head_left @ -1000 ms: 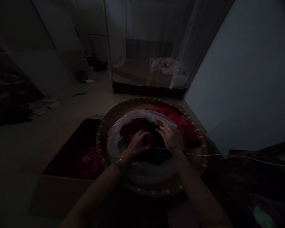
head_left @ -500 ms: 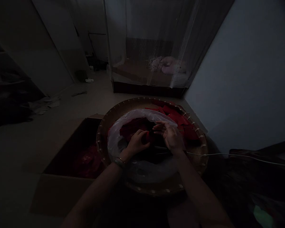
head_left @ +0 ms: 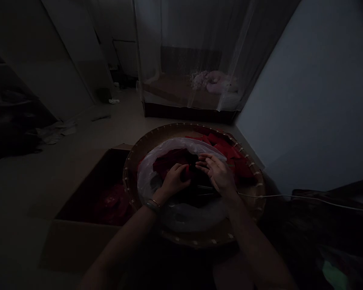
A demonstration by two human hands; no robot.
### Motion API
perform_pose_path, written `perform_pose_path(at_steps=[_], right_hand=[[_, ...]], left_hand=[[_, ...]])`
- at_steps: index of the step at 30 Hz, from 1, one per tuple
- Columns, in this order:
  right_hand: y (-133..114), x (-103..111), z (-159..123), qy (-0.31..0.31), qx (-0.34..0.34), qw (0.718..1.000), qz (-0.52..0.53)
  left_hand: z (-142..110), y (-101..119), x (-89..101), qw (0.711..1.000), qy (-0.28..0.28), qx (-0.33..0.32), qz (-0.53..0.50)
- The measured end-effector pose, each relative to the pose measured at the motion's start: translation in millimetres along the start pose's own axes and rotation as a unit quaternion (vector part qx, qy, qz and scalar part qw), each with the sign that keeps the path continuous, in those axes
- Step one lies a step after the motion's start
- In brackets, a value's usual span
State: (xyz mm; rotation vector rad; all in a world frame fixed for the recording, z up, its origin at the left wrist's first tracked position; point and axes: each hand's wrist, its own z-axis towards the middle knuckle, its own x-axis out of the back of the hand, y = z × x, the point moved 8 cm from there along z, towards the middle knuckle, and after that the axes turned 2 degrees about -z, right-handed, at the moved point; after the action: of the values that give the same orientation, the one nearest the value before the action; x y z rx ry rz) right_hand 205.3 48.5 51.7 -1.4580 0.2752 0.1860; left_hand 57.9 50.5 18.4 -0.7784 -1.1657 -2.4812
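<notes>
My left hand point(head_left: 174, 180), with a bracelet at the wrist, is closed around a small red piece point(head_left: 186, 172) whose kind is too dark to make out. Just right of it, my right hand point(head_left: 218, 172) has its fingers stretched out and apart, and I see nothing held in them. Both hands are over an opened whitish plastic bag point(head_left: 151, 159) with dark red material point(head_left: 169, 159) inside. The bag lies in a round woven bamboo tray point(head_left: 157, 135). Flat red pieces point(head_left: 226, 149) are heaped along the tray's far right side.
A cardboard box point(head_left: 78, 241) holding red items point(head_left: 115, 203) stands left of the tray. A thin pale cord point(head_left: 290, 196) runs rightward from the tray. Behind is a bed with a sheer net point(head_left: 184, 36); a pale wall point(head_left: 314, 92) rises at the right.
My right hand has shifted slightly and its fingers have spread a little. The red piece in my left hand shows narrower and more upright than before.
</notes>
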Motion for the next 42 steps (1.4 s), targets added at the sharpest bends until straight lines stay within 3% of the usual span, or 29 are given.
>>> perform_pose_path(at_steps=[3,6,9,12,16,26,30,33,36,38,42], right_hand=[[-5.5,5.0,1.8,-0.006,0.038,0.988,-0.152],[-11.1,-0.4,1.1,-0.030,0.110,0.931,-0.348],[-9.2,-9.4,-0.8,-0.043,0.160,0.879,-0.446],[0.4,-9.7,0.8,-0.034,0.137,0.856,-0.498],[5.3,-4.3,0.8,-0.020,0.095,0.849,-0.519],[-15.1,-22.0,-10.6,-0.024,0.201,0.815,-0.543],[-9.8,-26.8,-12.6,-0.032,0.186,0.787,-0.587],[-3.3,-25.8,-10.3,-0.057,0.140,0.790,-0.594],[-9.4,-13.0,-5.3,-0.037,0.094,0.824,-0.558],[-14.0,-2.7,-2.5,-0.028,0.055,0.846,-0.529],[-16.0,8.4,-0.3,-0.046,0.023,0.865,-0.500]], left_hand=[[0.5,1.8,0.6,1.000,-0.004,0.000,0.002],[0.8,2.0,0.5,1.000,-0.006,-0.001,0.005],[0.5,2.4,-1.5,1.000,-0.013,-0.007,0.003],[-0.2,3.7,-5.5,0.999,-0.033,-0.018,0.005],[-0.9,3.2,-7.1,0.999,-0.040,-0.019,0.014],[0.3,0.4,-3.7,1.000,-0.027,0.004,0.001],[-0.5,0.9,-1.4,1.000,-0.005,0.002,-0.016],[0.1,-1.4,0.1,0.999,0.004,0.018,-0.036],[2.2,-11.8,1.2,0.992,0.000,0.093,-0.085],[2.2,-19.5,-4.1,0.975,-0.033,0.159,-0.154],[-3.5,-22.3,-22.1,0.918,-0.127,0.254,-0.276]])
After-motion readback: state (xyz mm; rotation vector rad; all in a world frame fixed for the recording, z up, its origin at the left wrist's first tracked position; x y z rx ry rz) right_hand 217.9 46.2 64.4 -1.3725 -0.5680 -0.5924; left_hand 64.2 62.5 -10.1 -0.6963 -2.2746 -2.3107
